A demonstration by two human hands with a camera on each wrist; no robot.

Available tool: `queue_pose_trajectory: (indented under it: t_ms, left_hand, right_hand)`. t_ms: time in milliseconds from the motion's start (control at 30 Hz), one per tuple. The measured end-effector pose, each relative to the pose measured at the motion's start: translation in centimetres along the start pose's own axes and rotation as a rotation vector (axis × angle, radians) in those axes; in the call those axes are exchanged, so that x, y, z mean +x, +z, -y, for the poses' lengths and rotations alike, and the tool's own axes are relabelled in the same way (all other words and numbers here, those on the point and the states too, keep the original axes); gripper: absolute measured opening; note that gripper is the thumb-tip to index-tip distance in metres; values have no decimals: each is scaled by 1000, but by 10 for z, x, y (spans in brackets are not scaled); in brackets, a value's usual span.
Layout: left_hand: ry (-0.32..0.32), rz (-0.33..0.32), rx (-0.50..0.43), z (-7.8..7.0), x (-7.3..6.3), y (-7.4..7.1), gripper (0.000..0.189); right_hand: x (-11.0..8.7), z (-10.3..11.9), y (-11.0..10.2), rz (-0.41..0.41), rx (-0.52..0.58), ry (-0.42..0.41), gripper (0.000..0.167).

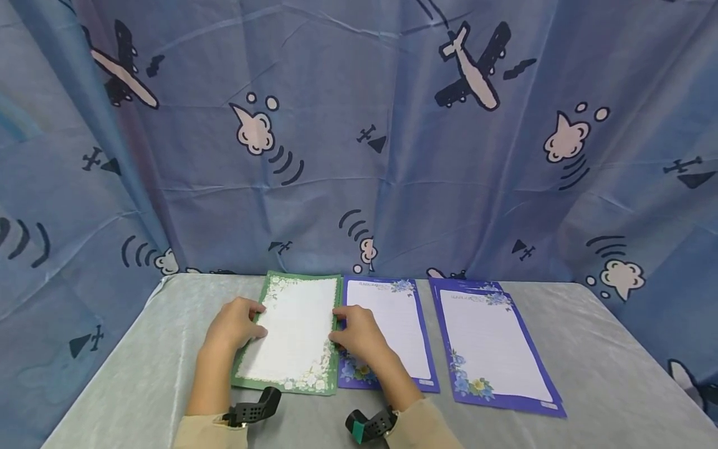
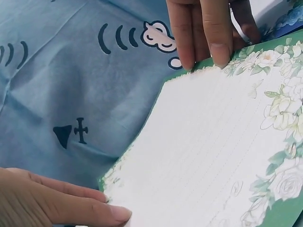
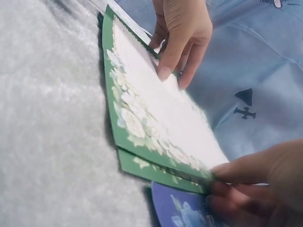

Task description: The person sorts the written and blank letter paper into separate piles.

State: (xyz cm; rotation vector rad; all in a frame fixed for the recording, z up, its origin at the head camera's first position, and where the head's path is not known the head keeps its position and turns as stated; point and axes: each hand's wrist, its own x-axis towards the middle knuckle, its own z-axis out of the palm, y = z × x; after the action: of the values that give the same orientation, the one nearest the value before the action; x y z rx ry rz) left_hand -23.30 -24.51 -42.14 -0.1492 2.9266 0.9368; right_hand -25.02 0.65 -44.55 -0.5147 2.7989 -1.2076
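A white writing sheet with a green border and white flowers point(image 1: 294, 330) lies at the left of the table. My left hand point(image 1: 232, 324) pinches its left edge, thumb on the white face. On the opposite edge my right hand point(image 1: 361, 333) pinches too, its fingertips partly hidden behind the paper. In the right wrist view a second green-bordered sheet point(image 3: 151, 171) shows below the upper one, slightly offset. Just right of the green sheets, a purple-bordered sheet with blue flowers point(image 1: 392, 324) is partly covered by my right hand and forearm.
Farther right lies a small overlapping stack of purple-bordered sheets point(image 1: 493, 349). A grey cloth covers the table point(image 1: 594, 368). Behind it hangs a blue curtain point(image 1: 336, 137) printed with planes and clouds. Each wrist wears a black band point(image 1: 255, 408).
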Motion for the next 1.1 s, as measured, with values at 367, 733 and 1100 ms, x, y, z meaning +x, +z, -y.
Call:
queue_pose_trajectory:
  t_ms: [367,733,1100]
  left_hand:
    - [-17,33,90,-8,-4,-2,61]
    - [86,-33,19,-30,-3,4,51]
    - [232,-30,-33,-74,-2,45,38]
  right_hand:
    - [-4,3,-17,-40,62,17,44]
    - [-9,-13,-41,-112,176,77,49]
    - [-43,-48,-76,-207,147,140,32]
